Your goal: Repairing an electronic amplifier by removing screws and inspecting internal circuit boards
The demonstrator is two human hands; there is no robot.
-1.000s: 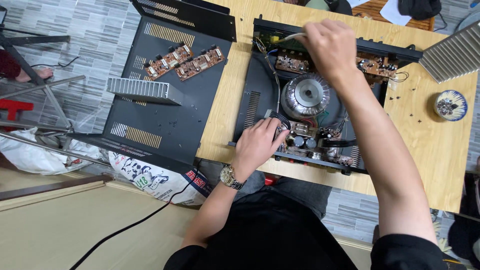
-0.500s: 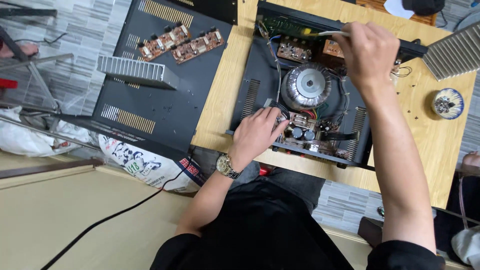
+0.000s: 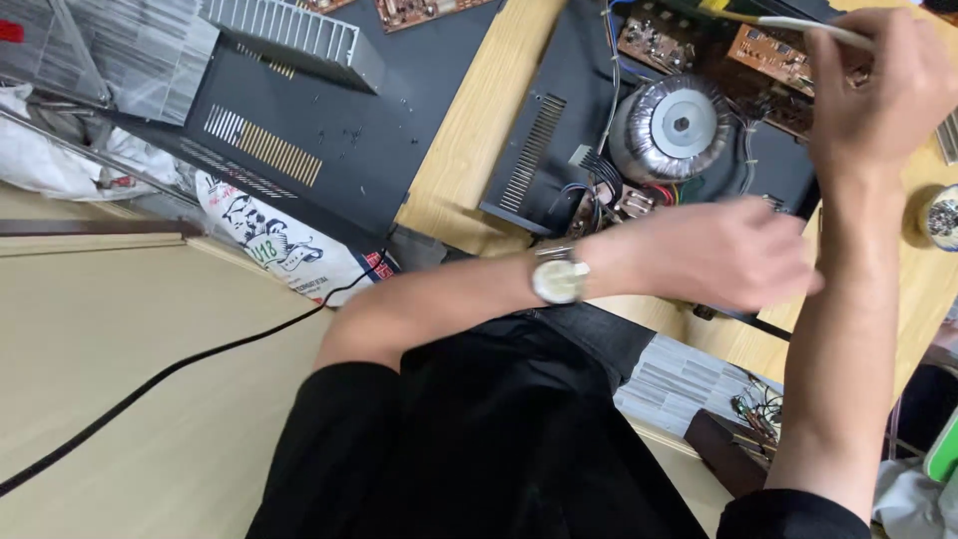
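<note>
An open black electronics chassis (image 3: 539, 150) lies on a wooden table (image 3: 479, 120). Inside it are a round silver toroidal transformer (image 3: 679, 125) and brown circuit boards (image 3: 768, 50). My left hand (image 3: 718, 255), blurred and with a wristwatch (image 3: 559, 274) on it, hovers palm down over the chassis's near edge, and I see nothing in it. My right hand (image 3: 878, 90) is over the far right of the chassis. It grips a thin white-and-yellow rod-like tool (image 3: 788, 22) that points left above the boards.
A black cover panel (image 3: 349, 140) with a finned heatsink (image 3: 289, 35) lies left of the table. Below it are a white printed bag (image 3: 269, 250) and a black cable (image 3: 150, 389) on the beige floor. A small round tin (image 3: 943, 215) sits at the table's right edge.
The view has closed in and shifted. My left hand has slid right along the chassis's near edge. My right hand has moved right, still holding the thin tool.
</note>
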